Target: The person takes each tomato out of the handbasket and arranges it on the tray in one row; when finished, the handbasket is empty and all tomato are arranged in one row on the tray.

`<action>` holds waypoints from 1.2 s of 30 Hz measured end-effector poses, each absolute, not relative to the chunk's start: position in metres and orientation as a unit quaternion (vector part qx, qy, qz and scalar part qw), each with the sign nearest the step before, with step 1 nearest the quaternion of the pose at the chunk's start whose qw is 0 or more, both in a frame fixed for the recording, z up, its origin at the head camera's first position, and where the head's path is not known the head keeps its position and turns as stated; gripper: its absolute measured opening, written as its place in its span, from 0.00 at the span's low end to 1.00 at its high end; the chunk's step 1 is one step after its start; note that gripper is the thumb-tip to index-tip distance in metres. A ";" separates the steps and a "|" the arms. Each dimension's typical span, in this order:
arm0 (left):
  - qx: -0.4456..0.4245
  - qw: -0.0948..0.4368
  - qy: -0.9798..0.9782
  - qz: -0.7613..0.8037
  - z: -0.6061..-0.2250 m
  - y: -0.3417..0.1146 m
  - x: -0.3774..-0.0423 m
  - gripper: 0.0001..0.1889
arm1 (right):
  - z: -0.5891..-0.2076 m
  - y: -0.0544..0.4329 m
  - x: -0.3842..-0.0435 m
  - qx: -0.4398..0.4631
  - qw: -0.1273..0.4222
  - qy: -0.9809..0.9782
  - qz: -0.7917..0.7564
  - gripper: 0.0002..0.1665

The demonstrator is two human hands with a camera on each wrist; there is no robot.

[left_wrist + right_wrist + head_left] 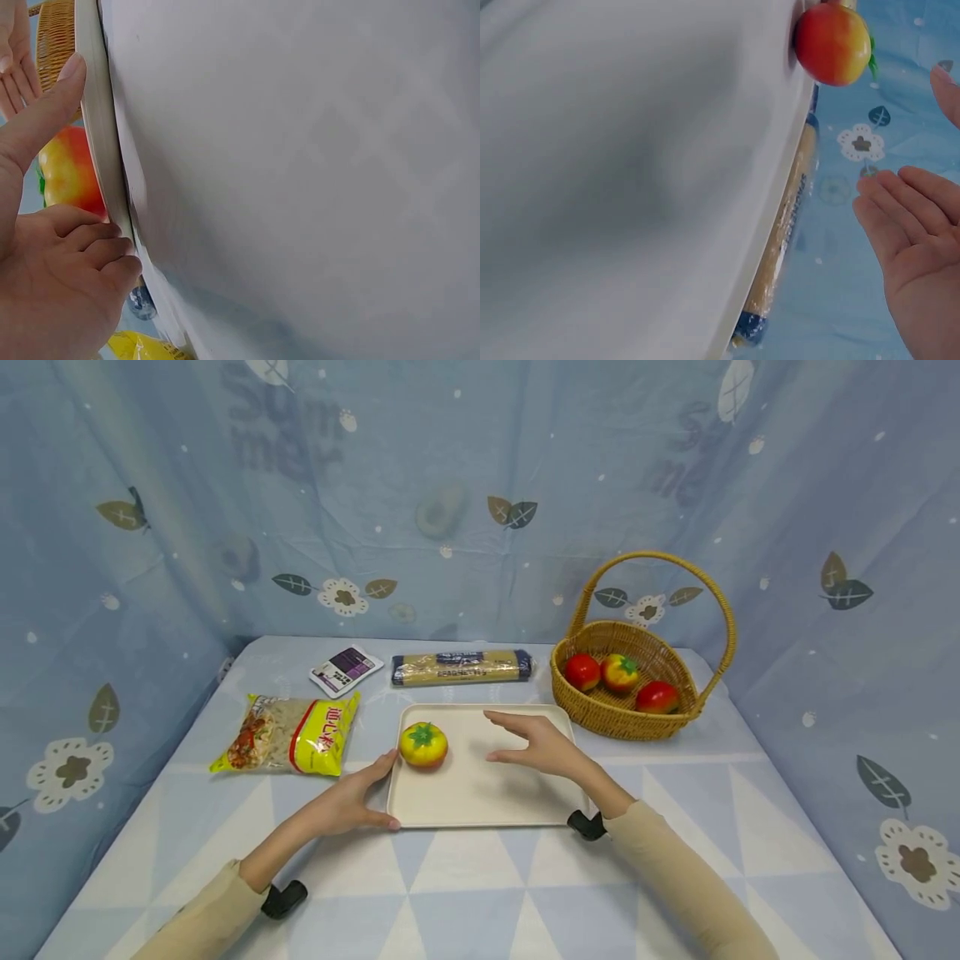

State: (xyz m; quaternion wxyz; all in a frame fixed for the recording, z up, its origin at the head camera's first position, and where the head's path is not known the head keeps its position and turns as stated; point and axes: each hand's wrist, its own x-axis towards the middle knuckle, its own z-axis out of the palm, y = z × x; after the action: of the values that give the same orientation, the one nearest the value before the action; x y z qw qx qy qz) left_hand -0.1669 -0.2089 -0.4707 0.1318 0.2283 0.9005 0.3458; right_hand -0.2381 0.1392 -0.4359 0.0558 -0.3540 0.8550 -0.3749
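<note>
A cream rectangular tray (487, 797) lies on the table, with a yellow-red fruit (423, 745) with a green leafy top near its left end. My left hand (351, 803) is at the tray's left side, thumb and fingers spread. Its fingertips touch the rim, and the thumb is by the near left corner. Over the right half of the tray hovers my right hand (542, 747), fingers extended and thumb apart, holding nothing. In the right wrist view, its palm (922, 277) shows bare.
A wicker basket (637, 724) with a tall handle holds several red and yellow-red fruits at the back right. Behind the tray lies a spaghetti pack (461, 667). On the left are a yellow pasta bag (292, 733) and a white-and-purple pouch (347, 671). Patterned curtains (450, 485) surround the table.
</note>
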 end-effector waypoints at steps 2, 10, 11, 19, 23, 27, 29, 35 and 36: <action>0.229 0.131 0.900 0.347 -0.471 -0.209 -0.167 0.60 | -0.434 0.145 -0.237 -0.354 0.048 0.854 -0.378 0.43; 0.225 0.133 0.901 0.346 -0.470 -0.208 -0.166 0.60 | -0.426 0.167 -0.237 -0.351 0.007 0.858 -0.376 0.41; 0.226 0.132 0.901 0.345 -0.470 -0.208 -0.166 0.60 | -0.426 0.171 -0.237 -0.347 0.002 0.860 -0.375 0.41; 0.228 0.129 0.902 0.345 -0.469 -0.207 -0.166 0.60 | -0.422 0.190 -0.239 -0.317 -0.015 0.869 -0.380 0.40; 0.229 0.128 0.901 0.344 -0.469 -0.207 -0.166 0.60 | -0.422 0.197 -0.239 -0.303 -0.023 0.877 -0.372 0.40; 0.230 0.129 0.901 0.344 -0.470 -0.207 -0.166 0.60 | -0.422 0.205 -0.239 -0.289 -0.028 0.884 -0.368 0.40; 0.229 0.130 0.901 0.345 -0.470 -0.207 -0.166 0.60 | -0.421 0.210 -0.239 -0.285 -0.029 0.882 -0.373 0.39; 0.225 0.130 0.902 0.344 -0.470 -0.207 -0.166 0.60 | -0.414 0.226 -0.241 -0.268 -0.039 0.885 -0.378 0.39; 0.225 0.130 0.902 0.344 -0.470 -0.207 -0.166 0.60 | -0.413 0.228 -0.242 -0.263 -0.040 0.887 -0.378 0.39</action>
State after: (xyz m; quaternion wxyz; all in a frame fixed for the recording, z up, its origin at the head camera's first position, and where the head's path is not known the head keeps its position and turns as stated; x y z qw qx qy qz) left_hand -0.1661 -0.2075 -0.4701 0.1296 0.2252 0.9022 0.3444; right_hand -0.2421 0.2282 -0.4129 -0.0396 -0.2631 0.8867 -0.3781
